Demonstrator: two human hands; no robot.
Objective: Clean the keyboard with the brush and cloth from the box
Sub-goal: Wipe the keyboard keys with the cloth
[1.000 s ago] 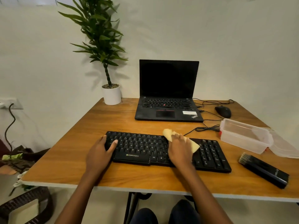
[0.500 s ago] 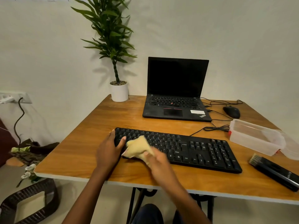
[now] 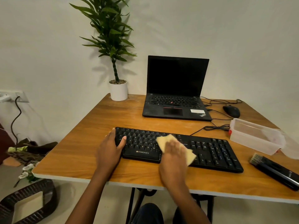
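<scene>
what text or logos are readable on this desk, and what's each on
"ZEBRONICS": front lip of the keyboard.
"ThinkPad": palm rest of the laptop, slanted, barely legible.
The laptop's white sticker: blurred.
Marking on the brush, key legends: too small.

Open laptop point(image 3: 176, 101) on table point(image 3: 80, 151); mouse point(image 3: 231, 111) beside it; potted plant point(image 3: 119, 90) at corner.

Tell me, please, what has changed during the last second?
The right hand wiped the cloth from the middle of the keyboard to its left end, then back to the middle, where it presses it now. Nothing was taken or released. The left hand still holds the keyboard's left end; brush and box stayed at the right.
</scene>
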